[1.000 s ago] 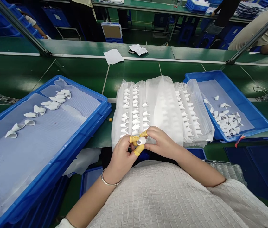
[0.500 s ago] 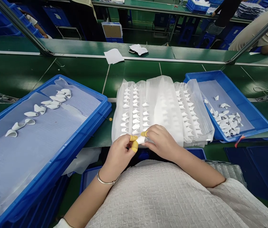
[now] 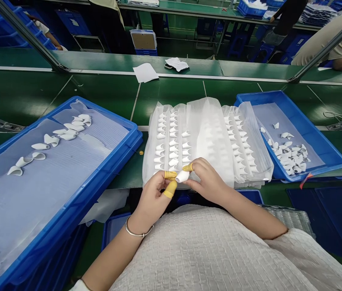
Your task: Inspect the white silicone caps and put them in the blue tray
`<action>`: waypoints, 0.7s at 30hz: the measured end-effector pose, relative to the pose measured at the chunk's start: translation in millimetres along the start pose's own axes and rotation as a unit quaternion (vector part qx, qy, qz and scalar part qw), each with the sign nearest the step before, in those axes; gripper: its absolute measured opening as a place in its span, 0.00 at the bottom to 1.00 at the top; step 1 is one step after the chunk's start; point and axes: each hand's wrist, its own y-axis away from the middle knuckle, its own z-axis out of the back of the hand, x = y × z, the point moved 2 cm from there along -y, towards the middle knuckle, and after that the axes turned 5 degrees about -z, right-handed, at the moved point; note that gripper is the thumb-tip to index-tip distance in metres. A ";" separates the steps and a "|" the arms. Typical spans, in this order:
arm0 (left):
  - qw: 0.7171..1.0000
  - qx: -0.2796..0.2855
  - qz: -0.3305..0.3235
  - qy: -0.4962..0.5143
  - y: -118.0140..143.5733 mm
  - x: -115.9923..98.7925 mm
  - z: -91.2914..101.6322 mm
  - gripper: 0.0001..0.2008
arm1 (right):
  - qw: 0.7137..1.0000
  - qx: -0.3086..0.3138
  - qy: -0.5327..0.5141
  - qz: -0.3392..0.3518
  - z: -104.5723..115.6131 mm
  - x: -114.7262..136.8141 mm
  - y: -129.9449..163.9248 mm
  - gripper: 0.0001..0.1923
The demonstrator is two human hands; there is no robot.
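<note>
From the head camera I see my left hand (image 3: 153, 198) and right hand (image 3: 209, 182) together, pinching one small white plastic cap (image 3: 182, 176) over the near edge of the clear blister tray (image 3: 207, 133); my fingers cover part of the cap.

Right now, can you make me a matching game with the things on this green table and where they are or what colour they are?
Things:
1. small white piece
2. finger covers
3. bracelet
4. loose pile of white pieces

Matches:
a. silver, on the left wrist
b. in the right blue tray
c. yellow
d. pinched between the left hand and right hand

Pairs: 1-d, 2-c, 3-a, 4-b
</note>
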 end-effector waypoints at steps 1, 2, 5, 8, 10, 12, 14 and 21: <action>1.000 -0.001 -0.008 -0.018 0.1 1.0 -1.1 0.08 | 1.000 -0.010 0.014 0.011 -0.3 1.0 0.2 0.08; 0.999 -0.003 -0.017 -0.041 0.1 2.0 -2.0 0.09 | 0.999 -0.017 0.023 0.023 -0.9 1.9 0.5 0.08; 0.992 -0.007 -0.058 -0.112 -0.1 3.2 -3.9 0.08 | 0.998 -0.028 0.031 0.038 -3.8 3.3 1.6 0.07; 0.979 -0.012 -0.116 -0.167 0.0 1.8 -3.9 0.05 | 0.999 -0.020 0.025 0.027 -4.1 4.1 2.0 0.07; 0.970 -0.020 -0.150 -0.193 0.4 1.2 -3.0 0.05 | 1.000 0.004 0.011 0.007 -1.9 4.9 1.4 0.08; 0.960 -0.023 -0.175 -0.216 1.2 2.0 -2.2 0.05 | 0.999 0.036 -0.030 -0.027 1.8 4.9 0.2 0.09; 0.951 -0.014 -0.200 -0.236 2.1 3.6 -2.1 0.05 | 0.990 0.066 -0.096 -0.074 5.6 3.4 -1.3 0.06; 0.945 0.008 -0.207 -0.252 0.0 11.4 0.5 0.07 | 0.946 0.202 -0.200 -0.153 20.5 -12.8 -31.6 0.11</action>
